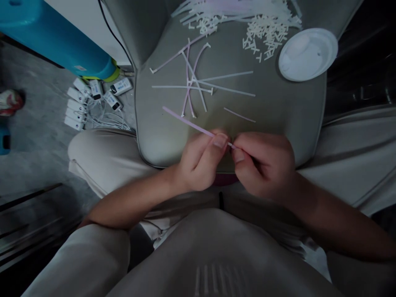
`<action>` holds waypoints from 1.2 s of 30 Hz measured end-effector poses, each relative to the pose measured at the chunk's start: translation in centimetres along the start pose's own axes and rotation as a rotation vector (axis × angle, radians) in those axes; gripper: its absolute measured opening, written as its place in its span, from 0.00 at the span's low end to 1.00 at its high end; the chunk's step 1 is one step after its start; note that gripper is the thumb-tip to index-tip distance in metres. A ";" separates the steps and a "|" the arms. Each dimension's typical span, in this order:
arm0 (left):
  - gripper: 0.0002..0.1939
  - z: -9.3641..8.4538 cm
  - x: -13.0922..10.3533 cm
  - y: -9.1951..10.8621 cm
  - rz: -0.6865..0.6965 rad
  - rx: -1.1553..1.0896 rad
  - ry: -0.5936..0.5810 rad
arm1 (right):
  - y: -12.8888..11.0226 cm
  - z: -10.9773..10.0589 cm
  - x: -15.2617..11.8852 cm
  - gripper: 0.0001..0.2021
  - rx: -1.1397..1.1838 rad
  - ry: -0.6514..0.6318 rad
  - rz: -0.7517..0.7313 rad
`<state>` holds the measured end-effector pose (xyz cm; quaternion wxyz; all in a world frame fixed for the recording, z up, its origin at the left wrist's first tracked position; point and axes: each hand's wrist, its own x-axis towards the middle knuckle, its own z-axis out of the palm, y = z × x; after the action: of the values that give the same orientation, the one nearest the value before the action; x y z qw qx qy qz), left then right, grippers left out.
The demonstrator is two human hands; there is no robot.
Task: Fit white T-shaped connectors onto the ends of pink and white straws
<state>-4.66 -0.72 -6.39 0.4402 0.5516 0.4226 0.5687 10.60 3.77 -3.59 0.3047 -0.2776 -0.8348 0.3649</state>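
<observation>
My left hand (206, 159) pinches a thin pale-purple plastic tube (187, 121) close to its right end, and its free length slants up to the left. At that end a small white connector (230, 144) shows in the gap between my hands. My right hand (264, 163) is closed at the connector's other side, around a thin purplish piece mostly hidden by the fingers. A short thin purple tube (239, 115) lies on the grey seat (287, 107) just beyond my hands. Farther off, several white and purple tubes (222, 77) lie crossed, some with white connectors at their ends.
Loose white connectors (266, 35) and a bundle of clear tubes (235, 8) lie at the seat's back. A white shallow bowl (308, 53) stands at the right. On the floor at left are white adapters with cables (76, 109) and a large blue container (58, 37).
</observation>
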 end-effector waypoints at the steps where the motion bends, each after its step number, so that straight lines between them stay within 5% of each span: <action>1: 0.20 0.1 0.0 0.0 0.014 -0.017 0.006 | 0.0 0.1 0.0 0.15 0.006 0.013 -0.006; 36: 0.25 -0.4 0.4 -0.5 0.012 0.244 0.031 | -0.9 2.1 -0.6 0.15 -0.028 0.153 0.148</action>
<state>-5.05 -0.23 -6.81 0.3596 0.5947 0.4921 0.5243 9.26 1.96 -4.25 0.3359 -0.3698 -0.7915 0.3522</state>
